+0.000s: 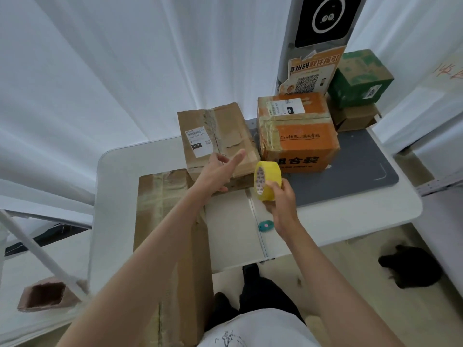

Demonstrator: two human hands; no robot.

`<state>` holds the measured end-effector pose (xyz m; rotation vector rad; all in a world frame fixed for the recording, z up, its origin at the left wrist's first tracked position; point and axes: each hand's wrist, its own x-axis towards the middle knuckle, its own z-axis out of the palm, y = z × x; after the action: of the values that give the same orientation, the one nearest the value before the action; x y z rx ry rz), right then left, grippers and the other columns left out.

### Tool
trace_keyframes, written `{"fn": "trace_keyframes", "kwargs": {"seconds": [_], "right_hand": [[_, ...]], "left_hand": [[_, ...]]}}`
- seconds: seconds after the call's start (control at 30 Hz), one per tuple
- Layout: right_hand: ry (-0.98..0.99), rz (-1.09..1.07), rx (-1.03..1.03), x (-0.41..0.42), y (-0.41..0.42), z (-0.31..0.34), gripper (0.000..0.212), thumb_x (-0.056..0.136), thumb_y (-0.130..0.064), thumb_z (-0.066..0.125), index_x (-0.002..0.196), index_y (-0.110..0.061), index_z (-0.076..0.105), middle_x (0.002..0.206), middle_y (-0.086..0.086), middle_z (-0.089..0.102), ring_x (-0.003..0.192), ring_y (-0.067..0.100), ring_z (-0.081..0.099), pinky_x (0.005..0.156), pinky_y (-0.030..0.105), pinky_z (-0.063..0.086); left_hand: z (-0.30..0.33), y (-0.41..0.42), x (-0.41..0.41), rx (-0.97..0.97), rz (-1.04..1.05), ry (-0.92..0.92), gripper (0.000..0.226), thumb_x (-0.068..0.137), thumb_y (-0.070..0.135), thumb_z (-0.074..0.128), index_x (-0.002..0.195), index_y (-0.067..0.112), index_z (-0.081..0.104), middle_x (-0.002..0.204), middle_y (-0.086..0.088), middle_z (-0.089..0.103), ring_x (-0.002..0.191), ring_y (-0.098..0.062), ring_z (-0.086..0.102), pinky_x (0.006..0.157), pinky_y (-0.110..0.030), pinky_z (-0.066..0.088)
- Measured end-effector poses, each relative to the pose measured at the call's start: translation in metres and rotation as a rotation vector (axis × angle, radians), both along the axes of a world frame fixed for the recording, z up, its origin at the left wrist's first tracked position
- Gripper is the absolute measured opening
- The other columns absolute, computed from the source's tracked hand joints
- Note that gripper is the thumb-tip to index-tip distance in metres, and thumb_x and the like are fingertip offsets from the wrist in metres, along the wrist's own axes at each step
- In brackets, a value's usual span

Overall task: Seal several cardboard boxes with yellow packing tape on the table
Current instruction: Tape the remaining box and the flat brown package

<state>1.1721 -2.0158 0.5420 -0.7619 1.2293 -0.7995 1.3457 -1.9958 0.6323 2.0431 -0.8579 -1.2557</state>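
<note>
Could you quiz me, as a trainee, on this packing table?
1. Which hand grips the yellow tape roll?
2. True or false: the left hand is gripping the small teal cutter.
3. The brown box with the white label sits: A) left of the orange box, B) on top of it, C) on the floor.

Key: 1. The right hand. 2. False; it reaches open toward the brown box, and the cutter lies on the table. 3. A.

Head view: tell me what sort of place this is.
Probably a parcel pickup or shipping point: labelled cardboard boxes crowd the white table, and an orange QR-code pickup sign leans against a kiosk screen.
</note>
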Motion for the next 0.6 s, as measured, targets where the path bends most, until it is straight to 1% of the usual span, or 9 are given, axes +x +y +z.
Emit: {"fn": "trace_keyframes", "kwargs": {"seconds": [0.03,0.07,0.13,0.23,0.33,0.43,0.5,0.6], "right_hand": [[-0.036,-0.049,0.101,-0.006,-0.006,-0.014,0.018,0.097,-0.021,0.063,0.115,-0.023,0.060,0.113,0.003,0.064,0.105,0.022,0.062,0.093,0.045,0.057],[-0.055,-0.087,0.168,-0.011,-0.013,-0.031,0.028,0.097,-0.020,0.064,0.123,-0.023,0.057,0.119,0.005,0.061,0.109,0.024,0.061,0.093,0.049,0.057],[-0.087,-0.163,0.267,-0.019,-0.026,-0.058,0.044,0.096,-0.014,0.064,0.137,-0.020,0.049,0.129,0.011,0.056,0.115,0.030,0.059,0.092,0.054,0.057],[-0.114,-0.226,0.426,-0.025,-0.044,-0.091,0.050,0.096,-0.007,0.058,0.143,-0.014,0.044,0.139,0.020,0.049,0.124,0.039,0.053,0.094,0.058,0.055],[-0.179,-0.295,0.515,-0.027,-0.056,-0.109,0.049,0.096,-0.006,0.056,0.143,-0.011,0.042,0.141,0.022,0.046,0.126,0.042,0.050,0.088,0.054,0.056],[-0.184,-0.362,0.540,-0.028,-0.061,-0.122,0.049,0.096,-0.007,0.060,0.142,-0.009,0.044,0.142,0.022,0.049,0.125,0.039,0.052,0.086,0.050,0.057],[-0.153,-0.414,0.541,-0.027,-0.061,-0.126,0.051,0.096,-0.007,0.065,0.144,-0.006,0.045,0.143,0.021,0.049,0.125,0.036,0.053,0.088,0.046,0.057],[-0.088,-0.476,0.511,-0.023,-0.058,-0.126,0.050,0.094,-0.004,0.068,0.140,-0.001,0.049,0.143,0.020,0.050,0.120,0.032,0.056,0.097,0.042,0.056]], "left_hand": [[-0.003,-0.002,-0.002,-0.007,0.009,-0.001,0.070,0.087,0.076,0.052,0.128,0.020,0.042,0.117,-0.006,0.061,0.099,-0.017,0.063,0.073,-0.031,0.058],[-0.007,-0.003,-0.003,-0.008,0.011,-0.016,0.067,0.090,0.074,0.050,0.128,0.019,0.044,0.116,-0.005,0.062,0.097,-0.017,0.063,0.072,-0.030,0.056],[-0.015,-0.004,-0.004,-0.009,-0.014,-0.067,0.059,0.095,0.067,0.050,0.128,0.018,0.046,0.114,-0.005,0.063,0.096,-0.016,0.063,0.070,-0.027,0.053],[-0.027,-0.005,-0.004,0.001,-0.075,-0.123,0.050,0.099,0.059,0.051,0.126,0.017,0.050,0.110,-0.002,0.063,0.095,-0.014,0.063,0.070,-0.025,0.051],[-0.036,-0.004,-0.001,0.003,-0.137,-0.150,0.043,0.100,0.054,0.051,0.122,0.018,0.055,0.110,0.000,0.065,0.097,-0.014,0.064,0.069,-0.024,0.049],[-0.045,-0.003,0.003,-0.010,-0.186,-0.155,0.030,0.100,0.049,0.054,0.114,0.023,0.057,0.111,0.001,0.067,0.099,-0.014,0.064,0.070,-0.024,0.047],[-0.049,-0.001,0.005,-0.012,-0.197,-0.161,0.026,0.100,0.047,0.055,0.111,0.024,0.057,0.110,0.000,0.067,0.099,-0.015,0.065,0.071,-0.026,0.047],[-0.049,0.004,0.009,-0.019,-0.204,-0.173,0.025,0.100,0.047,0.056,0.111,0.024,0.058,0.109,0.001,0.068,0.099,-0.016,0.065,0.075,-0.028,0.049]]}}
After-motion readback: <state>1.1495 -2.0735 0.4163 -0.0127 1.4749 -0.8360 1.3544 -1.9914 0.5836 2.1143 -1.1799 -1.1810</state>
